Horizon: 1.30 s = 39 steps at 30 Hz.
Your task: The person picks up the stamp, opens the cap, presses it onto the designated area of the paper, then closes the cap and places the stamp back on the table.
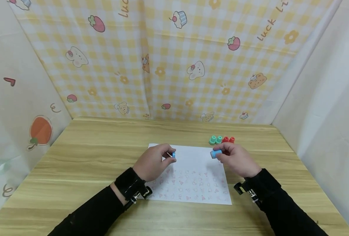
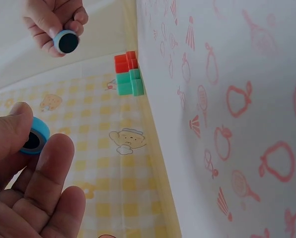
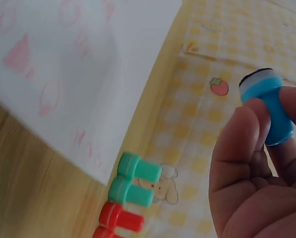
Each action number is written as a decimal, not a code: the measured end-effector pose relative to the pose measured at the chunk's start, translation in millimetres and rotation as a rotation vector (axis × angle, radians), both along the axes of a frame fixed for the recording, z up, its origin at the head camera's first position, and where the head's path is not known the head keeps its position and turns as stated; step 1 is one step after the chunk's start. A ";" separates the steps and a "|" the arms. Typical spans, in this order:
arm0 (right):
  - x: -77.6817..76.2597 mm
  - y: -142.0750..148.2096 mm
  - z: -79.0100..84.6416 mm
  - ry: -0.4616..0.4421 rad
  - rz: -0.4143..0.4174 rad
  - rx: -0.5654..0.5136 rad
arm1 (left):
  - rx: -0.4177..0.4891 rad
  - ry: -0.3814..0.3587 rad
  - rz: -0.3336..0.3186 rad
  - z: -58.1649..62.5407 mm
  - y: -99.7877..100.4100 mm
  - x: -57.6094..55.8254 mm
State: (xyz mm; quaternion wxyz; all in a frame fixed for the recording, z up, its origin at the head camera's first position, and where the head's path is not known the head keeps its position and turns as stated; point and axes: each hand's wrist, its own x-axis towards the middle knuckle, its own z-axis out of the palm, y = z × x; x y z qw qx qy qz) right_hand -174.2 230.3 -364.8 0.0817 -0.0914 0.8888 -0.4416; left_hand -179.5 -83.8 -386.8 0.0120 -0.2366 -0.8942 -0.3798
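Between thumb and fingertips my left hand (image 1: 152, 164) pinches a small round blue cap (image 2: 41, 130), its dark hollow side showing in the left wrist view. My right hand (image 1: 237, 159) holds a blue stamp (image 3: 277, 111) by its handle, with the dark stamping face uncovered and tilted upward in the right wrist view. Both hands are raised over the upper part of a white sheet of paper (image 1: 192, 157), apart from each other. Rows of faint red prints, such as pears, rackets and shuttlecocks, cover the sheet's lower part.
Past the sheet's top right corner, two green stamps (image 1: 212, 140) and two red stamps (image 1: 225, 140) stand in a row on the wooden table (image 1: 83, 170). A yellow checked cloth (image 1: 168, 88) hangs behind the table, and pale cloth walls (image 1: 319, 108) flank it.
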 end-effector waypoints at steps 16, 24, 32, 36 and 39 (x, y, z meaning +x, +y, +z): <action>-3.4 10.3 -15.4 -0.051 0.015 0.446 | -0.003 0.004 -0.003 0.8 -1.0 -1.2; -2.9 9.7 -19.8 -0.022 0.041 0.482 | 0.002 -0.005 -0.001 0.8 -0.5 -0.9; -4.1 9.4 -22.1 -0.022 0.041 0.493 | -0.001 -0.018 0.005 1.8 -0.1 -0.4; -3.5 9.0 -22.1 -0.019 0.042 0.497 | -0.001 -0.018 0.001 1.3 -0.3 -0.4; -3.1 8.9 -22.2 -0.012 0.046 0.499 | 0.000 -0.017 -0.002 1.0 -0.5 -0.5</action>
